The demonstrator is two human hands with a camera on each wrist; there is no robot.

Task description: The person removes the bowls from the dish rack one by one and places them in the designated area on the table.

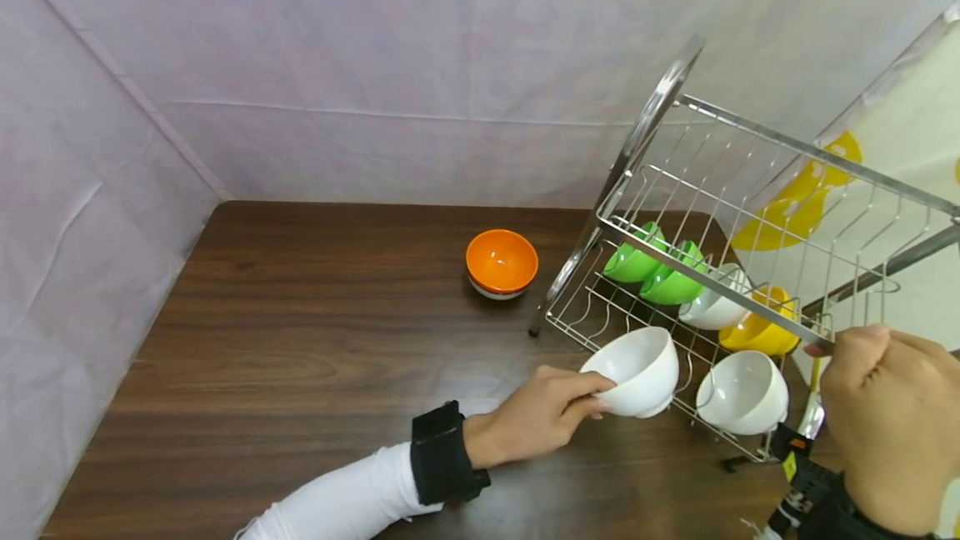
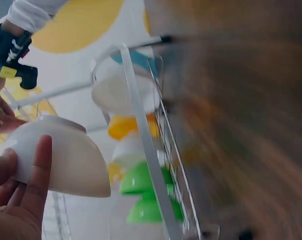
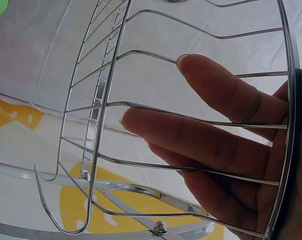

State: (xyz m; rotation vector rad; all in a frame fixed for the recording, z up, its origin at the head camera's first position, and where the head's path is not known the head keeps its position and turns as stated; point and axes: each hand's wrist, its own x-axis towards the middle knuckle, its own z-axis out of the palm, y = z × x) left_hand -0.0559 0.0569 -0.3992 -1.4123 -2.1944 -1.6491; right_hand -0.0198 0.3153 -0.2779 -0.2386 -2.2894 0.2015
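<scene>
In the head view my left hand (image 1: 536, 415) pinches the rim of a white bowl (image 1: 641, 373), thumb on one side and fingers on the other. The bowl is tilted, just off the front of the metal dish rack's (image 1: 705, 277) lower tier. The left wrist view shows that same bowl's rounded outside, with fingers (image 2: 40, 165) spread along it. My right hand (image 1: 892, 415) grips the front rail of the upper tier near its right end. From the right wrist, its fingers (image 3: 196, 132) reach past the rail among the upper tier's wires.
On the lower tier sit two green bowls (image 1: 671, 277), a white bowl (image 1: 712, 302), a yellow bowl (image 1: 761, 332) and another white bowl (image 1: 742, 394) nearer the front. An orange bowl (image 1: 501, 261) stands on the brown table (image 1: 300, 315) left of the rack. Pale cloth walls (image 1: 412, 65) surround it.
</scene>
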